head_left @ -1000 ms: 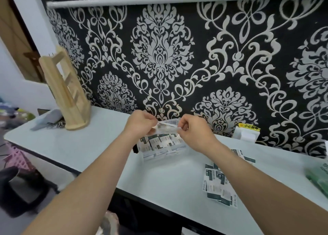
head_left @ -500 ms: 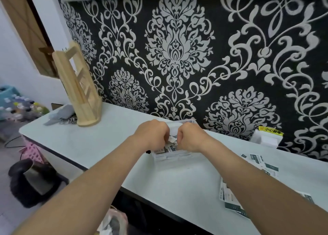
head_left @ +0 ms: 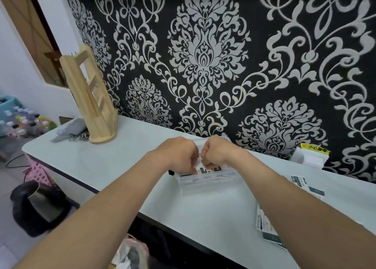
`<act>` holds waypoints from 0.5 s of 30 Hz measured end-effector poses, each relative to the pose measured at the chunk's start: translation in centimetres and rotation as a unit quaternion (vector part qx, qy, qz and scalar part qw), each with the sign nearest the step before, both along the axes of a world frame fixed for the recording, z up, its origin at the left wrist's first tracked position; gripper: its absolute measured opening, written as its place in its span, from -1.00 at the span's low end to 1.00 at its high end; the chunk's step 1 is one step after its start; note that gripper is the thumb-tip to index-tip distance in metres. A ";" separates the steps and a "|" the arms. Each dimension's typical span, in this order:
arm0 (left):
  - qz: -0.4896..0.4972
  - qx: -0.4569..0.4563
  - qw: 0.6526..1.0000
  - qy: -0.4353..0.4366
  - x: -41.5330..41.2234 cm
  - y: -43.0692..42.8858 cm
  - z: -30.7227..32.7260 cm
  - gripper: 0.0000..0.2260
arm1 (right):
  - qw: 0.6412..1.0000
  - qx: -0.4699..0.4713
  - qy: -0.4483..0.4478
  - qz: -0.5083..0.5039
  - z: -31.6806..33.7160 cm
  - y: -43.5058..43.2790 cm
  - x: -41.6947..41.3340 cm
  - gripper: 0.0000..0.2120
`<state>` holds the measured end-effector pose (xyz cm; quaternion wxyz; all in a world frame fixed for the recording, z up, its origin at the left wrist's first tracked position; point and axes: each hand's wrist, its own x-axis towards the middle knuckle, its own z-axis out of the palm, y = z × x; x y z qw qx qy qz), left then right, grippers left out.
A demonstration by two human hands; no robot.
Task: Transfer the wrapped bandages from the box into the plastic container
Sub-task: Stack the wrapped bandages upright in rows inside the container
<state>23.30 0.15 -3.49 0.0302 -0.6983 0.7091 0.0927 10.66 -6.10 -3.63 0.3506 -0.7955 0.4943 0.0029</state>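
A clear plastic container [head_left: 205, 184] stands on the pale table near the wall, holding several white-and-green wrapped bandages [head_left: 211, 170]. My left hand [head_left: 181, 153] and my right hand [head_left: 218, 152] are side by side over the container, fingers curled down into it and touching the bandages. Both hands pinch a wrapped bandage between them; most of it is hidden by my fingers. More wrapped bandages [head_left: 268, 226] lie loose on the table under my right forearm, and a few others [head_left: 305, 184] lie further right.
A wooden rack [head_left: 91, 97] stands at the table's back left with a grey object [head_left: 69, 129] beside it. A white box with a yellow label [head_left: 310, 155] sits against the patterned wall at right. The table's front edge runs below my arms.
My hands have come together and dropped from above the container down into it, carrying the bandage. The view has shifted closer and leftward.
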 end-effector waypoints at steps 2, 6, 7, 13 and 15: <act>-0.018 0.013 1.000 -0.010 -0.4 -0.2 0.0 -0.86 | 1.000 -0.010 0.009 -0.013 -0.1 -0.1 0.1 -0.86; -0.043 0.061 0.997 -0.016 -1.0 -0.7 -0.1 -0.71 | 0.999 0.005 -0.010 -0.032 -0.2 -0.3 0.1 -0.78; -0.047 0.074 0.996 -0.019 -1.0 -0.9 -0.2 -0.66 | 0.999 0.016 -0.017 -0.035 -0.2 -0.3 0.1 -0.83; -0.059 0.078 0.995 -0.023 -0.6 -1.1 -0.8 -0.62 | 0.995 0.058 -0.052 -0.063 -0.4 -0.5 -0.1 -0.79; -0.060 0.070 0.995 -0.027 -0.5 -1.1 -0.8 -0.63 | 0.993 0.074 -0.065 -0.066 -0.4 -0.5 0.0 -0.77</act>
